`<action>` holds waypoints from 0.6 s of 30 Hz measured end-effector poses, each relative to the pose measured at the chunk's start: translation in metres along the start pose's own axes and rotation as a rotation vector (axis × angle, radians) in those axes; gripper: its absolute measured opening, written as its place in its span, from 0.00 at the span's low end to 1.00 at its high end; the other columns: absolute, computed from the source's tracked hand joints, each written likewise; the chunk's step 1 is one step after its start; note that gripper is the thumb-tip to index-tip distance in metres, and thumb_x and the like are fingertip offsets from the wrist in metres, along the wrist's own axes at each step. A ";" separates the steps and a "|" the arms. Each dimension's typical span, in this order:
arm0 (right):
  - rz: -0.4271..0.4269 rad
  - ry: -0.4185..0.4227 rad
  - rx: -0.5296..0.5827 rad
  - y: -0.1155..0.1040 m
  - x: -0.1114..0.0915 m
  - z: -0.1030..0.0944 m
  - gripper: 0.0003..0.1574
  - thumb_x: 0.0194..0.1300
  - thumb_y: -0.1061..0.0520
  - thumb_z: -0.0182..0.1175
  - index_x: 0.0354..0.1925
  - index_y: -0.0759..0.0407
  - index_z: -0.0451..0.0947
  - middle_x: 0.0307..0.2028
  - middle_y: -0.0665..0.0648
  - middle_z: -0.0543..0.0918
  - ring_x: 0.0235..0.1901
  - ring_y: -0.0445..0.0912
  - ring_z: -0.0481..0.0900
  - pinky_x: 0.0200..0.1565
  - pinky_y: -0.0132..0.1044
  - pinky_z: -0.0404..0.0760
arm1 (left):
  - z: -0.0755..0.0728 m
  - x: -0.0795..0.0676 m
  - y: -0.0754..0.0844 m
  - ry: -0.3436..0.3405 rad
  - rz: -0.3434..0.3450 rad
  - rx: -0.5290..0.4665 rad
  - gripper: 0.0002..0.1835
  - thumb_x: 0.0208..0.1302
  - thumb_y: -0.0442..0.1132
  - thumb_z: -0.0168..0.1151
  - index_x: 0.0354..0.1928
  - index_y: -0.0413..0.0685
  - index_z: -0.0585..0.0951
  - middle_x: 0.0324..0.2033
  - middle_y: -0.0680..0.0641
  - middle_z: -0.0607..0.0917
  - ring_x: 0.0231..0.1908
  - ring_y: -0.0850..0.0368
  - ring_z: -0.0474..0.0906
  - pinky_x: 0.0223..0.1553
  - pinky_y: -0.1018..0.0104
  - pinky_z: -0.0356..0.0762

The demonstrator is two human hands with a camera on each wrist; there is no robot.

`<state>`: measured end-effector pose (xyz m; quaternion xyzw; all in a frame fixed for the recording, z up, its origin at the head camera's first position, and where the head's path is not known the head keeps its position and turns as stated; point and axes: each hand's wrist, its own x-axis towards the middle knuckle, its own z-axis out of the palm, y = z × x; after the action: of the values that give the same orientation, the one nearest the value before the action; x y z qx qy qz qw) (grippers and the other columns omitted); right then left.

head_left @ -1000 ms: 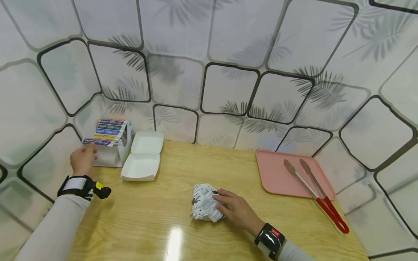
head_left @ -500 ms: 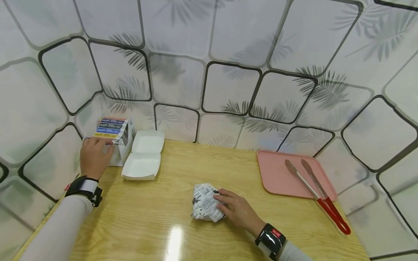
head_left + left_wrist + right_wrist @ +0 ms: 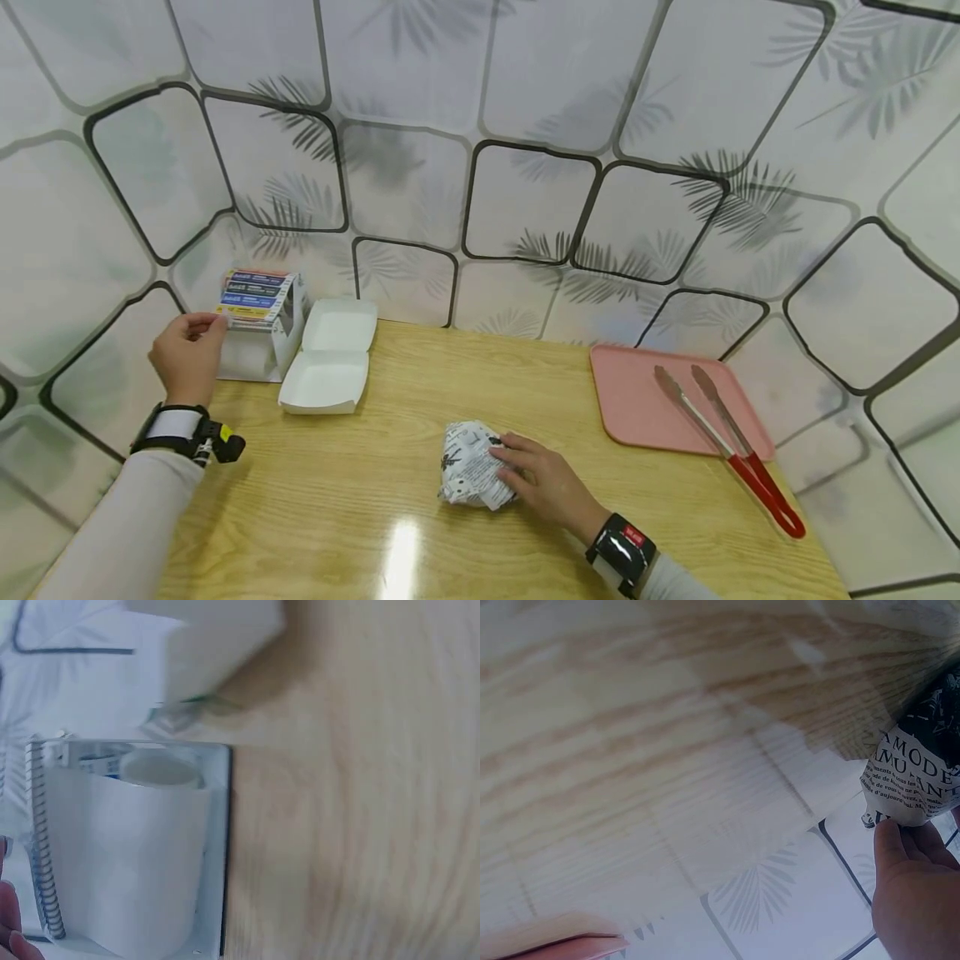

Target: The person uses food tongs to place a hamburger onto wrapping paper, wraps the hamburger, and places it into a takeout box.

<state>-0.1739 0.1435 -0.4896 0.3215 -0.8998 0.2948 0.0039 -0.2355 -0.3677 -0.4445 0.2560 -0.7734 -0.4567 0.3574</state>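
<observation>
In the head view my left hand (image 3: 189,354) is at the front left of a white label dispenser (image 3: 251,354). Its thumb and fingertips pinch a small pale end by the front label, too small to make out fully. Blue, dark and yellow printed labels (image 3: 251,296) lie across the dispenser's top. The left wrist view shows a white roll (image 3: 127,855) inside it, beside a toothed edge, with fingertips at the left border. My right hand (image 3: 546,482) rests its fairly straight fingers against a paper-wrapped bundle (image 3: 472,467); printed words show on its wrapper in the right wrist view.
An opened white takeaway box (image 3: 326,383) stands just right of the dispenser. At the right, a pink tray (image 3: 622,400) carries metal tongs (image 3: 738,446), whose red handles overhang its front edge. Patterned walls (image 3: 525,208) close off the back and sides of the wooden table (image 3: 322,500).
My left hand swept right along the dispenser's front, turning over, then came back left. The purple label at the front edge no longer shows there. My right hand stayed on the bundle.
</observation>
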 end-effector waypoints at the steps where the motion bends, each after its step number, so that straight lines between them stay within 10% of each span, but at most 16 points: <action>1: -0.002 0.001 -0.002 0.000 0.000 0.000 0.22 0.71 0.53 0.65 0.61 0.55 0.82 0.65 0.60 0.77 0.67 0.55 0.73 0.63 0.53 0.74 | -0.003 0.001 0.001 0.023 -0.062 -0.047 0.08 0.67 0.47 0.68 0.37 0.51 0.86 0.25 0.63 0.79 0.28 0.71 0.70 0.30 0.75 0.65; 7: -0.019 0.007 -0.019 0.001 -0.001 0.001 0.22 0.71 0.54 0.65 0.61 0.55 0.82 0.65 0.63 0.77 0.66 0.56 0.74 0.63 0.54 0.74 | -0.013 0.007 0.004 0.144 -0.149 -0.195 0.05 0.65 0.43 0.70 0.33 0.63 0.83 0.26 0.68 0.78 0.30 0.70 0.69 0.32 0.78 0.66; 18: -0.028 0.013 0.030 0.001 0.001 -0.001 0.22 0.71 0.55 0.65 0.60 0.57 0.82 0.64 0.64 0.77 0.65 0.58 0.74 0.62 0.55 0.74 | -0.012 -0.003 0.026 0.250 0.044 -0.216 0.03 0.66 0.42 0.68 0.38 0.53 0.86 0.29 0.70 0.76 0.31 0.72 0.68 0.35 0.75 0.62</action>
<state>-0.1759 0.1440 -0.4896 0.3322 -0.8907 0.3103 0.0092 -0.2256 -0.3600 -0.4181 0.2537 -0.6748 -0.4938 0.4862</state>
